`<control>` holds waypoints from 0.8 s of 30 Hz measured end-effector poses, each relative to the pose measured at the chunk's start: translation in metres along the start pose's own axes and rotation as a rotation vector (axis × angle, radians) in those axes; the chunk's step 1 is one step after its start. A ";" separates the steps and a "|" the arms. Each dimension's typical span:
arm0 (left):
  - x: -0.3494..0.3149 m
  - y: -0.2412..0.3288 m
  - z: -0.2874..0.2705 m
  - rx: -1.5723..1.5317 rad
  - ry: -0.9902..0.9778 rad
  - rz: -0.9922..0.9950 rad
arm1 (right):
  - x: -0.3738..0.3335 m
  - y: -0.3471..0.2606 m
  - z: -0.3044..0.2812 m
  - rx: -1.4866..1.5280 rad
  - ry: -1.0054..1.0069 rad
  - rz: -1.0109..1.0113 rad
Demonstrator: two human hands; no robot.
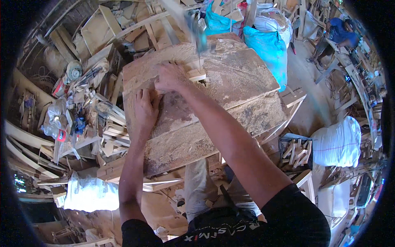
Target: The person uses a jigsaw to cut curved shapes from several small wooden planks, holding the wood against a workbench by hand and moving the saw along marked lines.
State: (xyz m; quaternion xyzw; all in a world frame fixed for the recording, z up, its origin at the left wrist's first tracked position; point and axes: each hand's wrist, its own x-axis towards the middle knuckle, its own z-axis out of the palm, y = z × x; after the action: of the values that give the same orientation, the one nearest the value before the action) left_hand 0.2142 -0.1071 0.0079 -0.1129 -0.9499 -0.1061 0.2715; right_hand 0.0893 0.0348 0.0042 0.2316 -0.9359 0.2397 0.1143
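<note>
A pale piece of wood (196, 75) lies on the sawdust-covered saw table (238, 78), against the thin upright blade (200, 61) of a band saw. My right hand (170, 77) is closed over the left part of this piece, its fingers bent and partly hidden by the back of the hand. Nearer to me and to the left, my left hand (147, 108) rests on the table with curled fingers. Whatever it may grip is hidden. Above the blade, the blue-green saw guide (200, 39) is blurred.
Offcuts (117, 136) and clutter are piled left of the table. Turquoise sacks (267, 51) stand beyond its far right corner; a white sack (337, 142) stands at the right beside small wood pieces (297, 153). Another person (341, 33) is at the far right.
</note>
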 end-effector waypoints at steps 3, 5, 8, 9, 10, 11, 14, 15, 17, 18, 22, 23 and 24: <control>-0.001 -0.002 0.001 0.036 -0.007 -0.003 | -0.001 -0.002 0.000 0.068 -0.012 0.008; -0.003 -0.006 -0.002 0.060 -0.022 -0.008 | -0.003 -0.008 -0.001 0.100 -0.018 -0.004; 0.003 0.002 -0.004 0.090 -0.043 0.011 | 0.002 0.000 -0.005 0.081 -0.089 0.018; 0.003 0.003 -0.007 0.111 -0.053 0.013 | 0.002 -0.001 -0.004 0.065 -0.056 0.019; 0.003 0.003 -0.008 0.142 -0.037 0.031 | 0.000 -0.001 -0.002 0.049 -0.024 0.021; 0.003 0.003 -0.007 0.171 -0.020 0.048 | -0.002 -0.001 -0.001 0.032 0.009 0.023; 0.002 -0.002 -0.004 0.188 -0.009 0.055 | -0.003 -0.002 -0.002 0.086 0.012 0.027; 0.001 -0.004 -0.005 0.182 -0.015 0.047 | -0.003 -0.005 -0.003 0.085 -0.011 0.021; -0.004 -0.006 -0.004 0.124 0.022 0.056 | -0.004 -0.010 -0.004 0.086 -0.058 0.008; -0.002 -0.002 -0.005 0.091 0.046 0.069 | -0.003 -0.008 -0.003 0.092 -0.032 0.012; 0.005 0.006 -0.007 0.108 0.042 0.083 | -0.003 -0.003 0.000 0.036 0.109 -0.044; 0.010 0.008 -0.008 0.114 0.094 0.095 | 0.000 -0.004 -0.003 0.001 0.153 -0.078; 0.002 0.009 -0.010 0.117 0.112 0.094 | -0.005 -0.011 0.000 0.012 0.090 -0.011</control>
State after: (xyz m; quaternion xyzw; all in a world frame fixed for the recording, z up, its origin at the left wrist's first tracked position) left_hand 0.2201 -0.1004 0.0183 -0.1349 -0.9315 -0.0436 0.3351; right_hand 0.0988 0.0282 0.0073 0.2264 -0.9271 0.2547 0.1560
